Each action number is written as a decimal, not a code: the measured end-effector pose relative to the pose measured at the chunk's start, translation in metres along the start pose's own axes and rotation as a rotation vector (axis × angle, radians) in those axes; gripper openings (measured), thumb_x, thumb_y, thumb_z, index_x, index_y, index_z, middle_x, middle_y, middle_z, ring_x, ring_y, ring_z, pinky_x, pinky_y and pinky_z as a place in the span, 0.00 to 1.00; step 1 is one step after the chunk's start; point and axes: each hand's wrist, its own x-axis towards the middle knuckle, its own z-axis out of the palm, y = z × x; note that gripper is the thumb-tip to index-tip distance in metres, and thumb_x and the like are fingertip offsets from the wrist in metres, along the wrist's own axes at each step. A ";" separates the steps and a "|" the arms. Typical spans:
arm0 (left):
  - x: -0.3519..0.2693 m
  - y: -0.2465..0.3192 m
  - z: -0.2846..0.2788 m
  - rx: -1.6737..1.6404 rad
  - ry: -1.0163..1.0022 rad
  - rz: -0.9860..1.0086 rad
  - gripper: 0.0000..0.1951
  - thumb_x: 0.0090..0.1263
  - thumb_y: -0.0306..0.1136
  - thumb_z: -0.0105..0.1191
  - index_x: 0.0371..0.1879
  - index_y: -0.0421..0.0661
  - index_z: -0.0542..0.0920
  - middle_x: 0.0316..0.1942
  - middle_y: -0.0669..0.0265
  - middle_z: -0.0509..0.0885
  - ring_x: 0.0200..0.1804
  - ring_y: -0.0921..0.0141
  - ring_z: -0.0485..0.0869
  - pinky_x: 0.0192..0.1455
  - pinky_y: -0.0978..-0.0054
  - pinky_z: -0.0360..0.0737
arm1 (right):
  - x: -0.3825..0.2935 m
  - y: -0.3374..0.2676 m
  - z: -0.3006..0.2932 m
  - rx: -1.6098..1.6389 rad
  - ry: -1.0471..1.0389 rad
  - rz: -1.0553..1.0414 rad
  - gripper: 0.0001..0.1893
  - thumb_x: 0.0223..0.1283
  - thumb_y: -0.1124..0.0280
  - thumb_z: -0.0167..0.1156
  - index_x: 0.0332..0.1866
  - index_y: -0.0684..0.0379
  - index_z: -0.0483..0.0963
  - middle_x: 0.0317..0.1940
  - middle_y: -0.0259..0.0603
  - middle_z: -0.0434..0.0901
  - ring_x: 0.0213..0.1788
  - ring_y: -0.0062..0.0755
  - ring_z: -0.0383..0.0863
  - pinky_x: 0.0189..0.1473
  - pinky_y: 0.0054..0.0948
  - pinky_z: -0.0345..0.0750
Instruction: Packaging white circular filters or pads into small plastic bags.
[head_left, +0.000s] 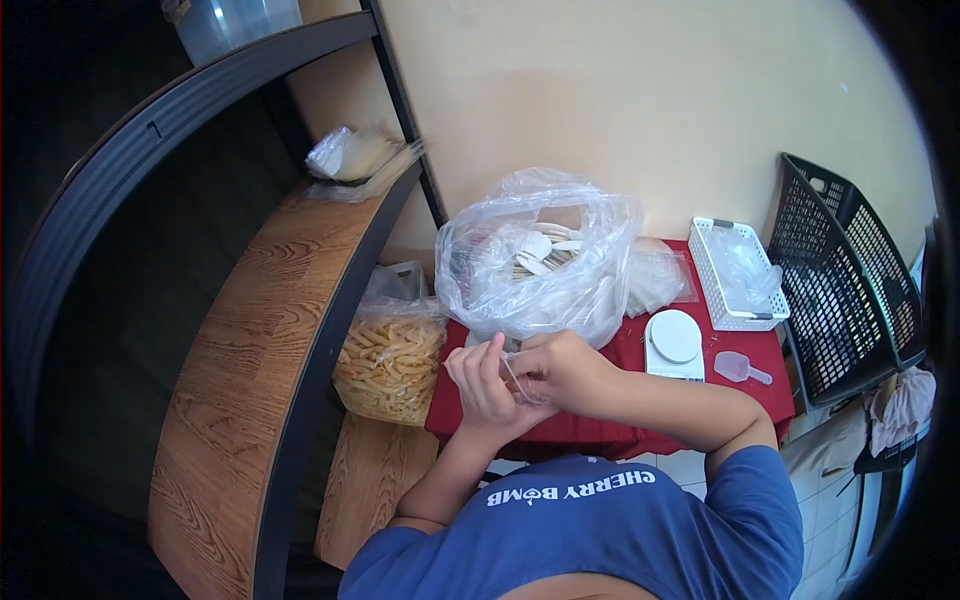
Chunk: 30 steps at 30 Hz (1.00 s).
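My left hand (487, 390) and my right hand (559, 371) meet over the near edge of the red-covered table (630, 420). Between them is a small clear plastic bag (523, 381), its rim showing near my right fingers, which partly hide it. Just beyond the hands stands a large open clear plastic bag (480, 292) with flat, round off-white pieces (536, 247) inside. A white kitchen scale (675, 337) lies to the right, with a translucent plastic scoop (739, 368) beside it. Flat clear bags (660, 277) are piled behind the scale.
A bag of yellowish stick-shaped pieces (394, 367) stands left of the table, beside a wood-patterned shelf (262, 300) holding plastic packets (360, 161). At the right are a white basket (780, 319) with clear bags and a black plastic crate (832, 300). A wall rises behind.
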 end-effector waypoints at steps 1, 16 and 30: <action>-0.003 -0.002 -0.001 0.002 0.006 0.001 0.48 0.41 0.54 0.73 0.59 0.37 0.68 0.48 0.56 0.71 0.47 0.58 0.70 0.51 0.58 0.67 | 0.001 -0.001 -0.001 0.019 0.043 -0.024 0.05 0.49 0.75 0.64 0.32 0.63 0.80 0.27 0.48 0.79 0.33 0.50 0.81 0.36 0.39 0.78; -0.015 -0.012 -0.051 0.013 -0.226 -0.173 0.56 0.37 0.49 0.78 0.64 0.34 0.62 0.54 0.48 0.66 0.55 0.53 0.67 0.57 0.55 0.69 | 0.100 0.241 -0.052 -0.954 -0.031 0.267 0.10 0.52 0.72 0.58 0.39 0.60 0.82 0.41 0.52 0.83 0.48 0.50 0.82 0.53 0.42 0.77; -0.031 -0.019 -0.071 0.118 -0.287 -0.258 0.55 0.39 0.51 0.78 0.65 0.34 0.61 0.55 0.49 0.66 0.57 0.53 0.66 0.58 0.55 0.67 | 0.037 0.107 -0.073 -0.443 0.631 0.180 0.12 0.53 0.80 0.61 0.44 0.61 0.80 0.38 0.50 0.84 0.40 0.53 0.83 0.43 0.43 0.79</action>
